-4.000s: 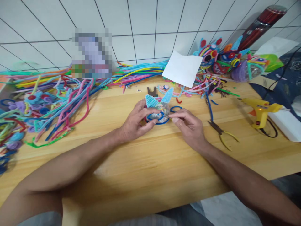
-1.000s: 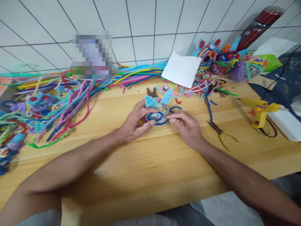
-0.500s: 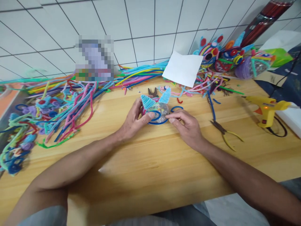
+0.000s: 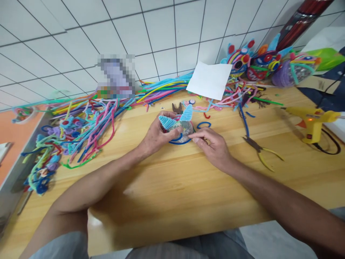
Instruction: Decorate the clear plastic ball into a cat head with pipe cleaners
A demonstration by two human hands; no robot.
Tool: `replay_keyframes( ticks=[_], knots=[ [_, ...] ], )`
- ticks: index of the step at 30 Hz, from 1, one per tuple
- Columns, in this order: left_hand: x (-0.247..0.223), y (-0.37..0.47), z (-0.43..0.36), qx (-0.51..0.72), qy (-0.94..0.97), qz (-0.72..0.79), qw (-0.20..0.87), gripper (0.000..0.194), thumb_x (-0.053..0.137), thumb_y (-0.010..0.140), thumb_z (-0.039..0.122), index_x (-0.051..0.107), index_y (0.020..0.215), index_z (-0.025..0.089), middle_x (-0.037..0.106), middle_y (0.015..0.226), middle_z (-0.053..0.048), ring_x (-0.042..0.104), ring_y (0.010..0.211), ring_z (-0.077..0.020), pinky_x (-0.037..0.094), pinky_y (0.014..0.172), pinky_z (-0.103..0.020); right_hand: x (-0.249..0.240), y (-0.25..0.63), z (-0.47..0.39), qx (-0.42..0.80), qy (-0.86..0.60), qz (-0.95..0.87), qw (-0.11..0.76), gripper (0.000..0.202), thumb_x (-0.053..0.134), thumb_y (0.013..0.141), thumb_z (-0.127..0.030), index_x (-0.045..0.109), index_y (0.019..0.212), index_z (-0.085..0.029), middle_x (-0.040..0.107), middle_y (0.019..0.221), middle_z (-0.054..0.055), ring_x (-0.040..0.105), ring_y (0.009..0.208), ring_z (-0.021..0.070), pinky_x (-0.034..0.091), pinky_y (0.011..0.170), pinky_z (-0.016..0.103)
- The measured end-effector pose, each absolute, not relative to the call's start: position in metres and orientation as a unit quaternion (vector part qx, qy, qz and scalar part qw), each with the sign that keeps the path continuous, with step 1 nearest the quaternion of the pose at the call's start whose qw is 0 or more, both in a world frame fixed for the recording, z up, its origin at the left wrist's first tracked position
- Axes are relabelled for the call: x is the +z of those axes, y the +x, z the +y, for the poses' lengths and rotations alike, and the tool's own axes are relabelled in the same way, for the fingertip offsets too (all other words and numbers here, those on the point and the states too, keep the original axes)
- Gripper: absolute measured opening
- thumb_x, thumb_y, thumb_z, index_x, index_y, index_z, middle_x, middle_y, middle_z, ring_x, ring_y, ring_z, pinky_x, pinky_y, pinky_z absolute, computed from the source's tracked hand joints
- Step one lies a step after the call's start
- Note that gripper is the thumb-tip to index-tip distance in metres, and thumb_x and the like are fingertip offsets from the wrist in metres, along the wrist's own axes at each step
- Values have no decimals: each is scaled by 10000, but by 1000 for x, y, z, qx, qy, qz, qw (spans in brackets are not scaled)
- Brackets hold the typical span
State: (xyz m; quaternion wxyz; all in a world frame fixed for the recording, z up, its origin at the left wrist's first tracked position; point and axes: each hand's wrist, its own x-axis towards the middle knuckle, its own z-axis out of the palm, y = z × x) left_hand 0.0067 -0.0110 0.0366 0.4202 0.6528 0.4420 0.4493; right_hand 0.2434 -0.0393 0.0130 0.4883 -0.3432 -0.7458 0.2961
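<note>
Wrapped around a clear plastic toy (image 4: 186, 130) with light blue fuzzy ears (image 4: 167, 122), the left hand (image 4: 156, 136) holds it between the front and back edges of the wooden table (image 4: 172, 201). Fingers of the right hand (image 4: 214, 145) are at its side; I cannot tell if they pinch anything. Pipe cleaners (image 4: 164, 86) lie along the back edge.

The wooden table (image 4: 172, 201) bears colourful pipe cleaners (image 4: 163, 87), yellow-handled pliers (image 4: 255, 144), a glue gun (image 4: 312, 120) and a blue ring (image 4: 204, 122).
</note>
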Motion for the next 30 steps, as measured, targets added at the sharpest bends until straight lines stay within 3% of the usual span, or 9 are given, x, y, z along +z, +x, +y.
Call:
replay_keyframes(
  ticks=[5,19,25,30],
  knots=[
    [40,5,-10,432,662,454,413,520,877,804,517,615,1145,224,740,1133,-55,668,871,-173,538,705,-287,17,246,-42,296,-345,-745,489,161,666,1052,-267,825,1071,-286,790,925,27,711,876,207,573,796,366],
    [35,7,-15,445,670,449,389,559,823,864,611,575,1199,237,716,1247,-74,701,1027,-200,575,834,-323,11,240,-39,302,-353,-748,474,174,665,1031,-213,823,1056,-281,785,933,24,704,880,201,564,811,352],
    [36,7,-25,448,652,451,414,508,782,931,605,586,1243,256,729,1180,-64,706,1097,-233,597,864,-349,12,241,-40,294,-351,-752,475,174,657,1047,-236,822,1060,-288,784,923,26,706,881,208,567,804,362],
    [32,1,-29,438,681,424,406,552,761,952,611,556,1338,274,662,1439,-110,683,1277,-279,617,981,-397,11,241,-40,287,-354,-753,475,182,647,1058,-255,825,1056,-288,790,912,25,703,865,207,567,788,363]
  ],
)
